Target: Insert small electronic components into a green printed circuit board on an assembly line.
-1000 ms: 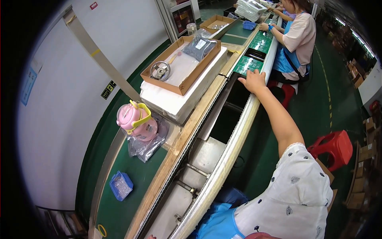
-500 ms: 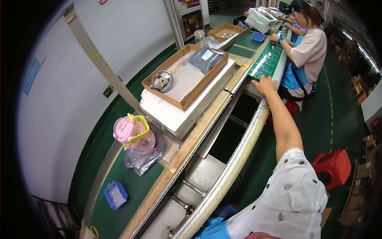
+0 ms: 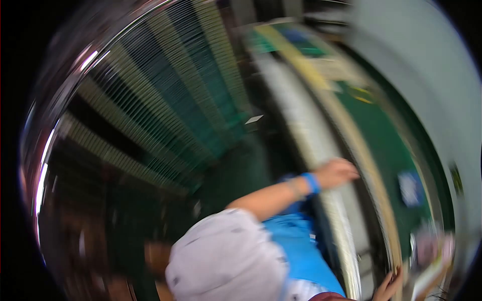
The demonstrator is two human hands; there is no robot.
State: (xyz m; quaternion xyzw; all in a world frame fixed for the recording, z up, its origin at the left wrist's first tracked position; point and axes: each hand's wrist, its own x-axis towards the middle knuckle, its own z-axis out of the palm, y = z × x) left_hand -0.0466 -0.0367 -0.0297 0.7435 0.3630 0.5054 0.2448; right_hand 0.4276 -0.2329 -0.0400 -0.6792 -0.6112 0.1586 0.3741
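Observation:
My left hand (image 3: 339,172), with a blue wristband (image 3: 312,183), reaches over the white rail of the conveyor line. Motion smears its fingers, and I make out nothing in them. Along the lower edge, my right hand (image 3: 389,287) touches the wooden edge strip (image 3: 385,220) with its fingers apart. Between the rail and this strip runs the conveyor channel (image 3: 354,215). A small blue bin (image 3: 410,189) with pale contents sits on the green bench top (image 3: 374,128), right of my left hand. A blurred pink bottle (image 3: 427,248) stands nearer me.
Tall racks (image 3: 165,95) with rows of thin slats stand at the left across the dark green floor (image 3: 236,165). A yellow ring (image 3: 362,95) lies farther along the bench. The pale wall (image 3: 432,75) borders the bench on the right.
The view has swung far to the left, away from the co-worker and the green circuit board panel. My left arm has come into view; my right hand now shows at the lower edge.

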